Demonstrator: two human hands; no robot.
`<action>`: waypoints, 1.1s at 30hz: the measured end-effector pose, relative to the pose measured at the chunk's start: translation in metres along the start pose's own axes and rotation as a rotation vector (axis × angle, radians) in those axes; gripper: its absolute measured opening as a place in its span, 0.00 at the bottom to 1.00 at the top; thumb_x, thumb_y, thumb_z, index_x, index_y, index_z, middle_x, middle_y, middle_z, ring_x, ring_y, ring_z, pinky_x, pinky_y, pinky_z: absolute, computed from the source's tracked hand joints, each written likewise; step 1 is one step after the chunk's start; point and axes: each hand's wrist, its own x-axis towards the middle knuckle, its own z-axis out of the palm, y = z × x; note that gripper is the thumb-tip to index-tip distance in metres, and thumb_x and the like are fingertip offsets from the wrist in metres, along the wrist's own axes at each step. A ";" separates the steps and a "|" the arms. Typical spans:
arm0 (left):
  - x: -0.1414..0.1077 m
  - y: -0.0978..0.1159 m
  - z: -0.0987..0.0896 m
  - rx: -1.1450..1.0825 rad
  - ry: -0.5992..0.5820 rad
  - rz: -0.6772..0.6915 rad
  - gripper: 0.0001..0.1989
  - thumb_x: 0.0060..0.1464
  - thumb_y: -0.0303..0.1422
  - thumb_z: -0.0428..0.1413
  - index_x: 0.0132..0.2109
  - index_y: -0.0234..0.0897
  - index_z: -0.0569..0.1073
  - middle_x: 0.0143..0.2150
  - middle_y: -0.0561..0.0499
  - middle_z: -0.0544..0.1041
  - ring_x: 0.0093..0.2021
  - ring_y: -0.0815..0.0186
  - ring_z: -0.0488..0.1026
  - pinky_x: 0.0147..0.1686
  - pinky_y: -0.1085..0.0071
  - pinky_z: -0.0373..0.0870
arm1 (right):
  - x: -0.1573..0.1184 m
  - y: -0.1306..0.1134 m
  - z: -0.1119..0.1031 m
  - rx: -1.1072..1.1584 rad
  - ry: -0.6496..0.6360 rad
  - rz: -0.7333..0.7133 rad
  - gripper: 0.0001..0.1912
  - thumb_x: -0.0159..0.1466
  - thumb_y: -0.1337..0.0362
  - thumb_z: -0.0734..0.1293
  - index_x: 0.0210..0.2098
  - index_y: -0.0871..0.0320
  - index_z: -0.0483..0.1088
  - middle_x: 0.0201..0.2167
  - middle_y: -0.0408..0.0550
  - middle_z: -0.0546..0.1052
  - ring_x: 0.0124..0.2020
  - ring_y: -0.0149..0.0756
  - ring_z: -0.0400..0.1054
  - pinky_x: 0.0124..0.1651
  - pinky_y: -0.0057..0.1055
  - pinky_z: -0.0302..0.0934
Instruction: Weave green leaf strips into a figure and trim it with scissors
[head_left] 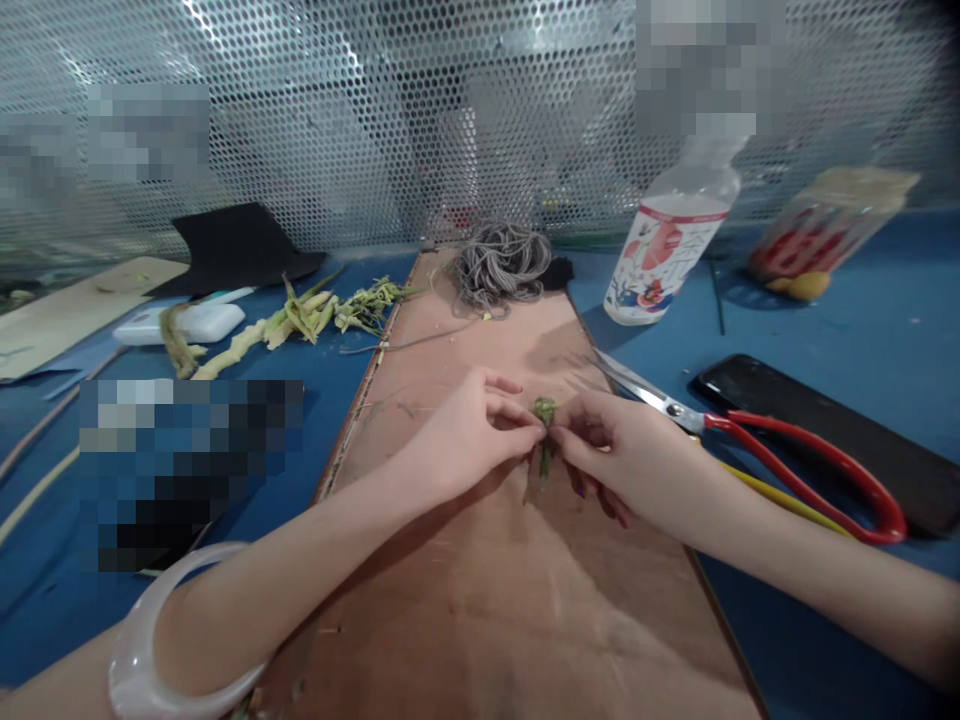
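Between my fingertips is a small green plant piece, a bunched top with a short stem hanging below. My left hand pinches it from the left with thumb and forefinger. From the right, the thumb and fingers of my right hand close on the same piece, and its lower fingers curl underneath. Both hands are held over a brown wooden board. Red-handled scissors lie just right of my right hand, blades pointing away to the left. Whether a thread runs round the plant piece is too small to tell.
A tangle of grey cord sits at the board's far end. Leafy plant scraps and a white case lie left. To the right are a labelled bottle, a tilted jar and a black phone. Perforated metal mesh stands behind.
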 end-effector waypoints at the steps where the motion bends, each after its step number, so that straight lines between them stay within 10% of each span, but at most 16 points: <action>1: 0.000 0.001 0.000 0.005 0.000 0.000 0.19 0.46 0.31 0.58 0.43 0.36 0.59 0.33 0.49 0.77 0.35 0.66 0.73 0.35 0.69 0.65 | 0.000 0.000 0.000 0.001 0.004 0.002 0.04 0.59 0.65 0.57 0.30 0.56 0.61 0.12 0.34 0.66 0.05 0.22 0.55 0.06 0.16 0.47; 33: 0.000 -0.001 0.000 0.001 -0.022 0.039 0.18 0.46 0.31 0.57 0.44 0.35 0.59 0.32 0.49 0.76 0.33 0.67 0.71 0.32 0.70 0.63 | -0.008 -0.004 -0.004 -0.159 0.132 -0.202 0.06 0.60 0.66 0.59 0.33 0.56 0.67 0.17 0.37 0.68 0.07 0.22 0.57 0.08 0.19 0.51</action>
